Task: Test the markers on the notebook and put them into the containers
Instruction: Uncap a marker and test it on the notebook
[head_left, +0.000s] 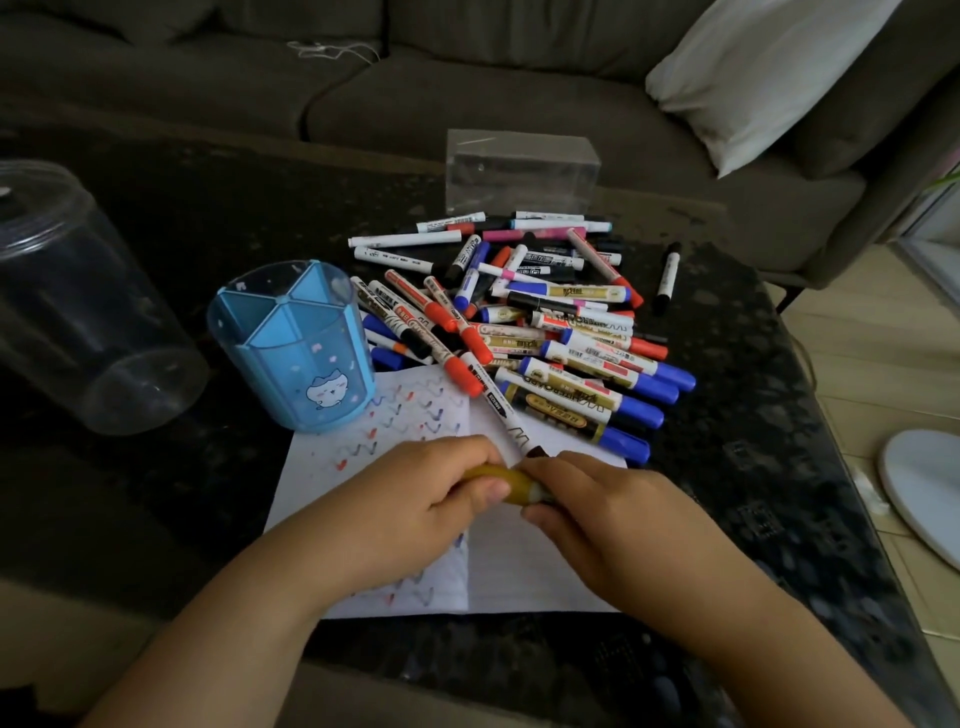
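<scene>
Head view looks down on a dark table (753, 415) where both hands meet over an open notebook (524, 566). Left hand (415, 499) curls its fingers and thumb round one end of a yellow-barrelled marker (511, 483), and the right hand (597, 509) grips the other end, so the marker lies crosswise between them just above the paper; whether its cap is on cannot be told, since the fingers hide both ends. On the notebook's left page are rows of small red, blue and dark zigzag test marks. Beyond the notebook lies a loose pile of markers (545, 332) with red, blue and black caps, its near edge overlapping the top of the pages, and one black marker (667, 278) lies apart on the right. A blue pen holder (296, 348) with divided compartments and a cat drawing stands at the notebook's upper left corner. Left of it a clear round container (78, 301) stands on the table, and a clear rectangular box (522, 171) sits behind the pile. A grey sofa (467, 93) with a white cushion (763, 78) lies beyond the table.
</scene>
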